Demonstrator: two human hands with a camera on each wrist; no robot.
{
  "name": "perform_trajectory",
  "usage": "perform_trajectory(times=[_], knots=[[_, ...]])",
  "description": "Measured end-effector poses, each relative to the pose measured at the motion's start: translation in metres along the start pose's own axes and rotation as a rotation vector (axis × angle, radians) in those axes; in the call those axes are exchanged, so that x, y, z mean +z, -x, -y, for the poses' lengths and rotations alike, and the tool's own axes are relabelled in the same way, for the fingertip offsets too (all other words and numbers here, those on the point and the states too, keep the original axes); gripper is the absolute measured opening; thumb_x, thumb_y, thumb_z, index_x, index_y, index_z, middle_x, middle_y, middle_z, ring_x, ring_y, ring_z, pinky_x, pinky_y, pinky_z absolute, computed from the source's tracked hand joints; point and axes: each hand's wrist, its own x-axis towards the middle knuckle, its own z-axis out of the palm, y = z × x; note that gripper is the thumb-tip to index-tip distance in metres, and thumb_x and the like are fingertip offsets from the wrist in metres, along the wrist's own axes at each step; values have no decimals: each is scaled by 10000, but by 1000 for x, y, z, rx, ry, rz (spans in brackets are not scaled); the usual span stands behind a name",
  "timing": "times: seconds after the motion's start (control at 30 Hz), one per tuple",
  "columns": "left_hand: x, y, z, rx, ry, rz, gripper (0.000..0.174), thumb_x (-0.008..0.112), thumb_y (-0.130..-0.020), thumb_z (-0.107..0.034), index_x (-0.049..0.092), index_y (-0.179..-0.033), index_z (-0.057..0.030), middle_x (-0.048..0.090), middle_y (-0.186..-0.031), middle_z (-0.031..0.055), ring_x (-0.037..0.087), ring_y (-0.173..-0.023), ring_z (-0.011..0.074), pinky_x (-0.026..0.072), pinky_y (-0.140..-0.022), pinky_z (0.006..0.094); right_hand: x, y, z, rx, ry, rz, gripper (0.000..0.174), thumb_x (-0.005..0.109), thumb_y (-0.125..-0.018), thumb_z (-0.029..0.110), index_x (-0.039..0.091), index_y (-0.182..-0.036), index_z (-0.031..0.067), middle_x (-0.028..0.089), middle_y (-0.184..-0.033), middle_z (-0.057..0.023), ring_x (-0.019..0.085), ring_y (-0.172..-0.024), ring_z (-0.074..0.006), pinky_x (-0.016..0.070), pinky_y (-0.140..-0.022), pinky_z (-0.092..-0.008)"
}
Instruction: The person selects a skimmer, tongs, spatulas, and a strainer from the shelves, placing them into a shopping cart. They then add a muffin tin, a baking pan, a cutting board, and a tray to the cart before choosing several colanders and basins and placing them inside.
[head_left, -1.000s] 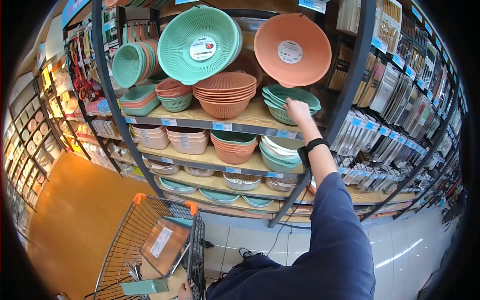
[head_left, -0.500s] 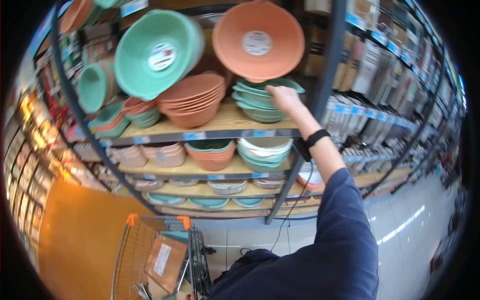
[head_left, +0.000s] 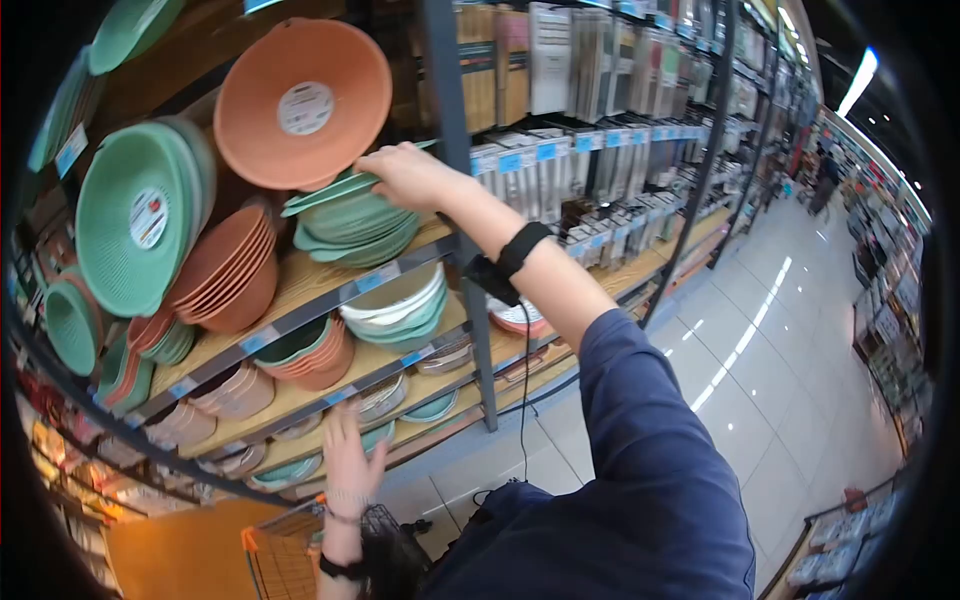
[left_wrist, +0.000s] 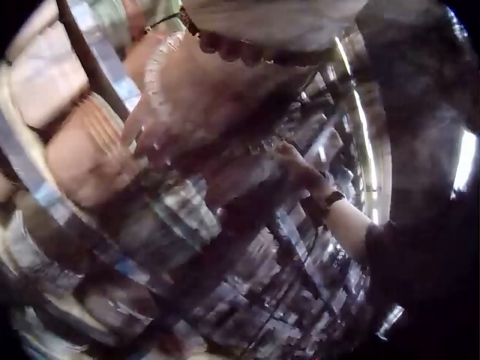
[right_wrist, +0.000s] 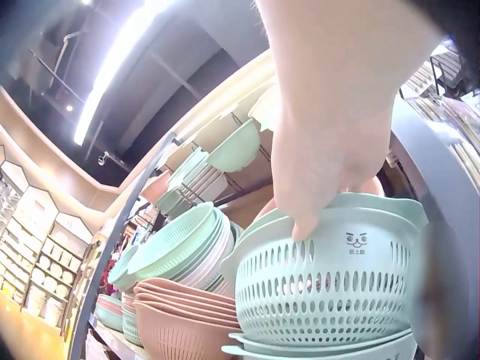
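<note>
My right hand (head_left: 415,178) pinches the rim of a pale green plastic colander (right_wrist: 322,274), thumb on its outer wall. The colander has rows of slots and a small printed face, and sits at the top of a green stack (head_left: 365,240) on the wooden shelf. In the right wrist view, more green rims (right_wrist: 322,351) show right beneath it. My left hand (head_left: 352,465), fingers extended and nothing in them, is raised in front of the lower shelves; its wrist view is badly blurred.
An orange basin (head_left: 345,130) hangs just above the green stack. Orange colanders (head_left: 225,285) are stacked to the left. A dark shelf post (head_left: 450,120) stands close at the right. The shopping cart (head_left: 280,565) is low on the left, and a tiled aisle (head_left: 770,370) runs off right.
The head view has swung right. My left hand has come off the cart and risen toward the shelves. My right hand is still at the green colander's rim.
</note>
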Motion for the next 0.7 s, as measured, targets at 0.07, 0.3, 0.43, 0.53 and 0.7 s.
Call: perform_trajectory(times=[0.07, 0.3, 0.43, 0.53, 0.7], knots=[[8, -69, -1, 108, -63, -164, 629, 593, -729, -138, 334, -1290, -23, 315, -1294, 249, 317, -1184, 414, 273, -982, 472, -21, 4, 6, 36, -17, 12, 372, 638, -694, 81, 560, -1058, 72, 602, -970, -177, 563, -934, -336, 450, -802, -412], [55, -195, 57, 89, -135, -297, 543, 613, -739, -191, 417, -1197, 23, 348, -1278, 293, 311, -1195, 440, 270, -988, 462, -76, 34, 56, 2, -64, -37, 290, 656, -659, 89, 585, -937, 48, 618, -870, -138, 571, -879, -335, 456, -764, -414], [51, -202, 73, 44, -82, -172, 498, 597, -793, -208, 424, -1192, 34, 359, -1271, 280, 346, -1165, 435, 304, -970, 448, -106, 61, 86, -176, -89, -188, 234, 643, -673, 70, 587, -900, 52, 607, -855, -109, 562, -867, -289, 433, -767, -379], [46, -178, 89, -2, -54, 137, 428, 468, -893, -249, 412, -1230, 9, 441, -1264, 165, 406, -1178, 267, 325, -971, 389, -110, 70, 112, -279, -152, -252, 221, 648, -660, 67, 595, -875, 59, 602, -825, -92, 561, -852, -269, 429, -746, -364], [-23, -48, -6, -145, 2008, 339, 656, 434, -844, -499, 322, -1320, -61, 371, -1318, 141, 389, -1191, 329, 301, -981, 518, -83, 80, 164, -412, -346, -205, 192, 648, -589, 95, 546, -753, 89, 561, -732, -33, 537, -790, -222, 401, -703, -320]])
